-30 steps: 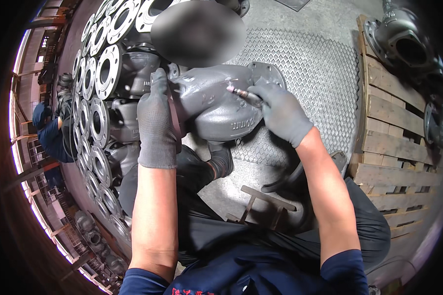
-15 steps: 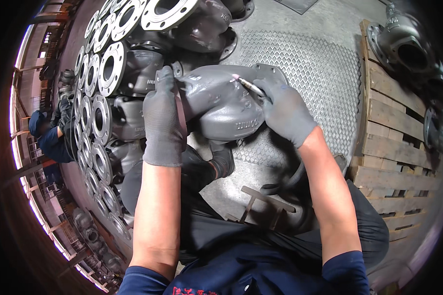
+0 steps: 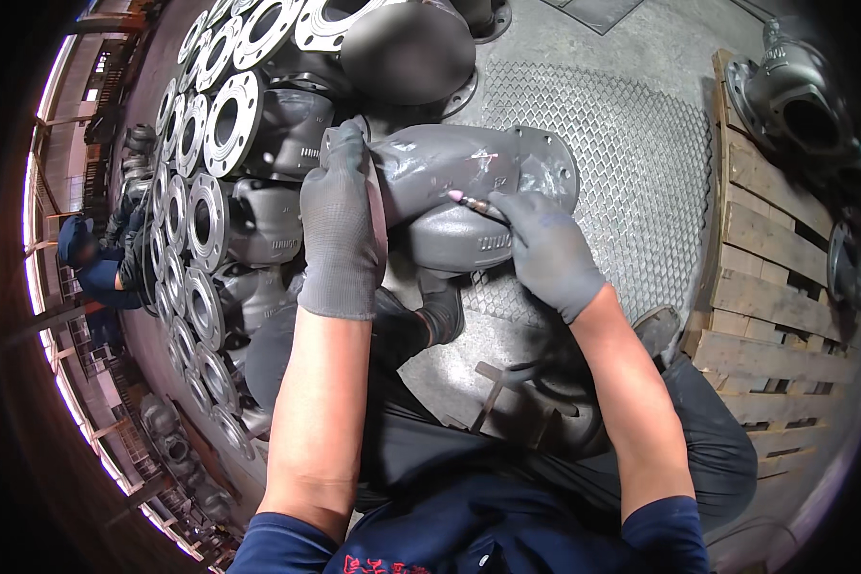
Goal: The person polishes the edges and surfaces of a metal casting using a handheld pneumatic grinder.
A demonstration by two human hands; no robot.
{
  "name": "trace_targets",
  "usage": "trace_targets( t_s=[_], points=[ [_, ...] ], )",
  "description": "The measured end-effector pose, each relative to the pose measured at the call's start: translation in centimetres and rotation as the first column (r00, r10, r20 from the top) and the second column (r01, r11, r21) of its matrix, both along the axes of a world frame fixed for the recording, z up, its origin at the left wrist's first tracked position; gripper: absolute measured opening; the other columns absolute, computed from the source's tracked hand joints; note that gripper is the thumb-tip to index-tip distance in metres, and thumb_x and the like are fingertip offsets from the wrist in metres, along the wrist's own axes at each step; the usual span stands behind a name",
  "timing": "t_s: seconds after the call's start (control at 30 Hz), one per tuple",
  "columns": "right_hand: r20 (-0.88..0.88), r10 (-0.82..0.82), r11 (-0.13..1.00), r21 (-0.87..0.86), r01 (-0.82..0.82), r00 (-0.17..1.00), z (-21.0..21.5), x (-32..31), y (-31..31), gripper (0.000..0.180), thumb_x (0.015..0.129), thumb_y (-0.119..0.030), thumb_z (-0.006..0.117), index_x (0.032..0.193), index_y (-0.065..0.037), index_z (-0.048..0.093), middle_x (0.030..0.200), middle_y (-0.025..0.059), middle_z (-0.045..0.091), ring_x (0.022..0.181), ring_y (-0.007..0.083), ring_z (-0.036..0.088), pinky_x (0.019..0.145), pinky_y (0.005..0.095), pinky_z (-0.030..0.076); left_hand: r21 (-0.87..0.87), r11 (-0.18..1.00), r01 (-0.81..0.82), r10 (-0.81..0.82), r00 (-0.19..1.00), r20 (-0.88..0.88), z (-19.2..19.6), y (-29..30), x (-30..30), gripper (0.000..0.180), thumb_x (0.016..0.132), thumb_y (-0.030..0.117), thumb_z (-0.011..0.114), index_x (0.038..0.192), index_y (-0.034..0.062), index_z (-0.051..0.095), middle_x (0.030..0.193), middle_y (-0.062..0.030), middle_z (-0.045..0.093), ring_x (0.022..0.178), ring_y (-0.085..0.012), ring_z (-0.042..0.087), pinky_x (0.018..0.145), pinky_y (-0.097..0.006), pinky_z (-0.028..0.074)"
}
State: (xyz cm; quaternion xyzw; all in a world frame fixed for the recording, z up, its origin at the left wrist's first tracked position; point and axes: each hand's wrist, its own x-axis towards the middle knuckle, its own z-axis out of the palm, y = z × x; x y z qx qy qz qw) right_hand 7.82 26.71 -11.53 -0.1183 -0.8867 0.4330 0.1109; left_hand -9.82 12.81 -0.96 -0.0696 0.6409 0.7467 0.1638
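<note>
In front of me a grey cast valve body (image 3: 430, 158) rests with a drilled flange at each end. Bright scuffed patches show on its upper surface and beside the right flange. My gloved left hand (image 3: 340, 230) is closed round the rim of its left flange. In my gloved right hand (image 3: 550, 244) is a slim pencil grinder (image 3: 478, 204) with a pink stone tip. That tip lies at the crease between the casting's upper tube and its rounded lower bulge; I cannot tell whether it touches. The fingers partly cover the tool's body.
Rows of similar flanged castings (image 3: 204, 222) are stacked on the left. Expanded metal mesh (image 3: 631, 182) covers the floor beyond. At the right, a wooden pallet (image 3: 775, 287) carries more castings (image 3: 802, 105). A person in dark blue (image 3: 100, 273) is at the far left.
The grinder's tip has moved toward me, from the casting's upper surface down to the crease. The scuffed area beside the right flange is now uncovered. My left hand keeps its hold.
</note>
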Motion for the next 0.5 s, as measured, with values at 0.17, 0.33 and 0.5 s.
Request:
trace_targets(
  t_s=[0.17,0.33,0.5],
  points=[
    [-0.04,0.04,0.997,0.071,-0.037,0.998,1.0,-0.7,0.5,0.045,0.092,0.003,0.06,0.136,-0.006,0.066,0.119,0.0205,0.067,0.113,0.0413,0.065,0.101,0.0489,0.052,0.068,0.997,-0.023,0.022,1.0,0.01,-0.3,0.2,-0.2,0.053,0.109,0.017,0.066,0.144,-0.0179,0.047,0.147,-0.0188,0.058,0.138,-0.0206,0.057,0.124,-0.031,0.04],
    [0.014,0.101,0.994,0.049,-0.101,0.995,0.8,-1.0,1.0,0.042,0.092,0.003,0.061,0.133,-0.005,0.067,0.115,0.0204,0.068,0.11,0.0408,0.066,0.099,0.0478,0.053,-0.082,0.996,-0.034,0.028,0.997,-0.072,-1.3,-0.6,-0.8,0.041,0.108,0.033,0.067,0.125,-0.0049,0.068,0.108,-0.0067,0.07,0.095,-0.0133,0.065,0.086,-0.03,0.055],
    [-0.051,0.044,0.999,0.006,-0.044,0.998,0.0,-1.1,0.9,0.043,0.09,0.004,0.058,0.131,-0.007,0.068,0.116,0.0189,0.07,0.109,0.0409,0.069,0.095,0.0495,0.056,0.027,0.998,-0.06,0.06,0.998,0.015,0.0,0.5,0.0,0.05,0.109,0.017,0.064,0.143,-0.0179,0.05,0.145,-0.0185,0.059,0.136,-0.021,0.058,0.122,-0.03,0.043]
  ],
)
